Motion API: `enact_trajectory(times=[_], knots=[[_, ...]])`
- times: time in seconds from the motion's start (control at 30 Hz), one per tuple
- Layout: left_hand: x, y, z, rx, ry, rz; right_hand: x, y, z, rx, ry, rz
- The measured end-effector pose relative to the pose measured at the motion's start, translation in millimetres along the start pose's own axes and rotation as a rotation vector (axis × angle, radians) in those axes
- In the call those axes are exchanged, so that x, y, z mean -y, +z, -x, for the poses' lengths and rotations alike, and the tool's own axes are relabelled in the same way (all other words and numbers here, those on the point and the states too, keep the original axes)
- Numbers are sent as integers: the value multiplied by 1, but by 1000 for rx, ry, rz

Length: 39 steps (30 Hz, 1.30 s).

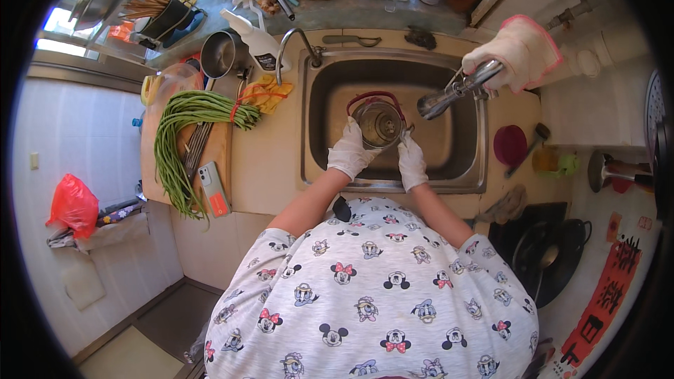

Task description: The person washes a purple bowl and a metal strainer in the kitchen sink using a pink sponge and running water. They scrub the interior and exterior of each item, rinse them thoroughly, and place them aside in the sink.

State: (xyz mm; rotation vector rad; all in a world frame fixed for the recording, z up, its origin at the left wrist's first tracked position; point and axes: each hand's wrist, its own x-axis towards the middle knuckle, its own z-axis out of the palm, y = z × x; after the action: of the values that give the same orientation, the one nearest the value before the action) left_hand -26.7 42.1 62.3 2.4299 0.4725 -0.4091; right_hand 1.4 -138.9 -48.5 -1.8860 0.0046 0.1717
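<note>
Over the stainless steel sink (326,100), both my hands wear whitish gloves. A round clear glass pot or jar (378,123) with a dark red handle arched over its far side is between them. My left hand (352,152) grips its left side. My right hand (412,160) is at its right edge, with the fingers closed on a small metallic part there; whether that part belongs to the vessel I cannot tell. A chrome faucet head (434,104) hangs to the right of the vessel, and a whitish cloth glove with a pink edge (518,55) drapes over the faucet.
Left of the sink, long green beans (195,116) and a phone (214,189) lie on a cutting board (152,168). A saucepan (218,55), a spray bottle (258,45) and a thin curved spout (287,45) stand behind. A wok (563,258) is at the right, near a dark red round item (509,146).
</note>
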Motion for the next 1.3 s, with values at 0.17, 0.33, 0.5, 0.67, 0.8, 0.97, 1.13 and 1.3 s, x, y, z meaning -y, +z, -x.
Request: enact_trajectory(times=[0.17,0.33,0.5,0.67,0.8,0.97,1.13,1.3], knots=[[9,0,5,65,52,-81,-45,-6,-39,138,47,-54],[10,-19,15,-175,290,-126,-40,-62,-50,111,136,-98],[5,-9,16,-205,534,3,52,-141,-71,-109,-123,-285],[-50,5,2,378,359,711,66,-173,-127,-191,-99,-37],[-79,41,-17,501,279,393,-5,-183,-166,-139,-119,-75],[-67,59,-32,167,89,348,16,-159,-150,-76,-107,68],[-41,72,-57,95,54,630,40,-103,-101,48,-181,-18],[-67,54,-46,372,-166,1558,54,-62,-58,403,162,-696]])
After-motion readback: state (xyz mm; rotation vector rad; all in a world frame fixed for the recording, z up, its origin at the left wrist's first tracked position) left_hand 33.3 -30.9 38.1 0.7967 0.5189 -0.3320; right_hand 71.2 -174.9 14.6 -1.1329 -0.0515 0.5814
